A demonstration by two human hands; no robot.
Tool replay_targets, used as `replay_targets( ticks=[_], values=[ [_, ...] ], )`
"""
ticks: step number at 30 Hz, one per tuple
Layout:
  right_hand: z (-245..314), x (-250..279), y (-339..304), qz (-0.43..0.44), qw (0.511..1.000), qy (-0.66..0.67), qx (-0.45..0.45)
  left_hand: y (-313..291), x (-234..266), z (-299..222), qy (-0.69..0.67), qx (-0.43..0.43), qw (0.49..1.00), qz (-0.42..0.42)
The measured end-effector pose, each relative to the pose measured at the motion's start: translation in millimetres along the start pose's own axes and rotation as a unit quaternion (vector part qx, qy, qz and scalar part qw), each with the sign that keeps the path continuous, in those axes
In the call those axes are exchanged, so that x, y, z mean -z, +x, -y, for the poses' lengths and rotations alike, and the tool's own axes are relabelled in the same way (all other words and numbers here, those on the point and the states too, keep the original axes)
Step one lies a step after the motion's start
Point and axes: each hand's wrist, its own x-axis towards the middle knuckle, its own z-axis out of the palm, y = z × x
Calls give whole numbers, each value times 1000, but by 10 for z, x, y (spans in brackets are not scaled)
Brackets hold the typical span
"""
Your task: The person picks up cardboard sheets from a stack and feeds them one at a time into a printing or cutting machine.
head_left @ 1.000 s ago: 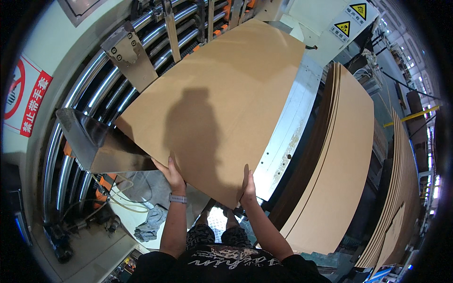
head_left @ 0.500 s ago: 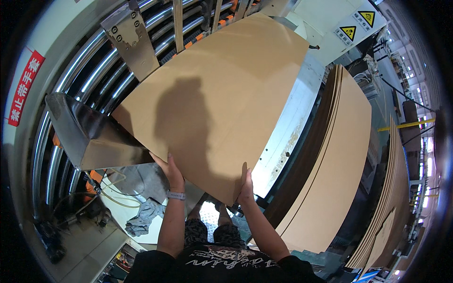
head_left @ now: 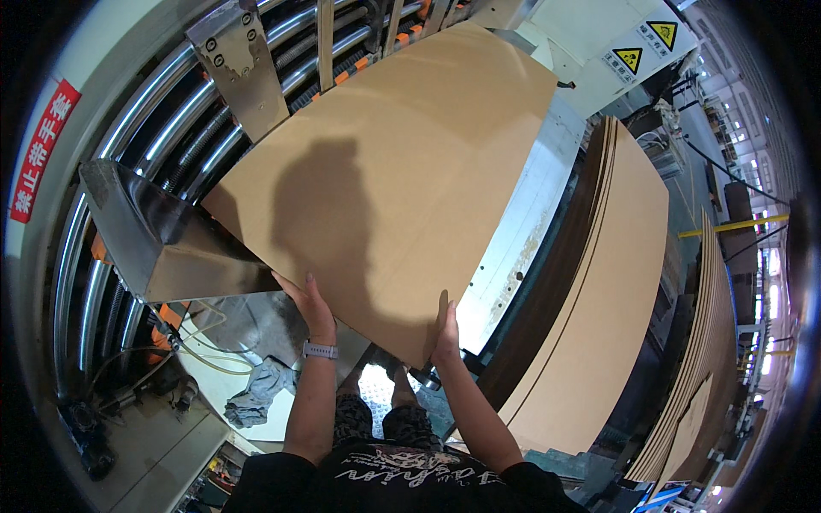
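1. With 12 o'clock pointing away from our body, the cardboard sheet (head_left: 402, 197) lies from 12 to 1 o'clock ahead of our hands, its long axis appearing to run from 7 towards 1 o'clock.
2. Our left hand (head_left: 314, 309) touches the near edge, the one facing 7 o'clock; our right hand (head_left: 447, 335) touches the edge facing 4 o'clock and is the nearer to the bottom corner.
3. On both hands the visible digits are stretched out, not curled. We cannot tell whether hidden fingers close underneath the cardboard.
4. The bent metal guide (head_left: 201, 269) sits at 10 o'clock from our left hand, just beside its fingertips.
5. The pale metal strip (head_left: 532, 214) flanks the sheet at 3 o'clock; the stacked boards (head_left: 599, 316) stand farther out, at 2 to 3 o'clock from our right hand.
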Motion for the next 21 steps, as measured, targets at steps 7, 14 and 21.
replay_targets(
  ticks=[7, 14, 21],
  values=[
    [30, -99, -55, -22, 1000, -6, 7, 2, 28, 18, 23, -5, 1000, 2],
    [29, -109, -63, 6, 999, -21, 49, 8, 12, 83, 17, -10, 1000, -9],
    [-90, -66, 36, 41, 998, -18, 42, 42, 79, 252, -6, -12, 1000, -12]
  ],
)
